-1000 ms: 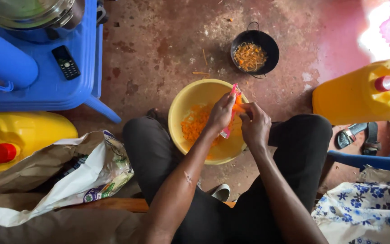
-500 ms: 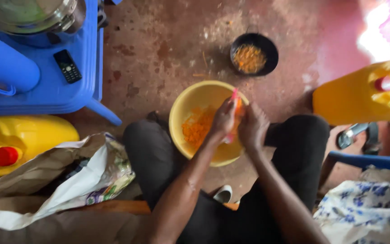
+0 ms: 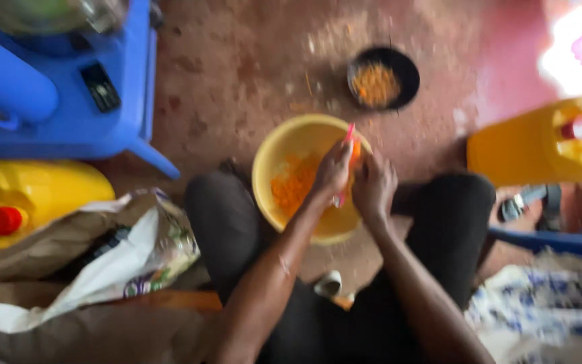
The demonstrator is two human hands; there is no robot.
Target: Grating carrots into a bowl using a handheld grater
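My left hand (image 3: pixel 332 172) grips a pink peeler (image 3: pixel 345 158), my right hand (image 3: pixel 374 189) closes on a carrot (image 3: pixel 356 149) — both together over the yellow bowl (image 3: pixel 304 138) between my knees.

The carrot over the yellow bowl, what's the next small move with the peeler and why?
Probably another short stroke along the carrot, away from the body. The left hand holds the pink peeler against it, the right hand grips it, and both sit over the yellow bowl, where orange shavings already lie. The picture is blurred, so this is a guess.
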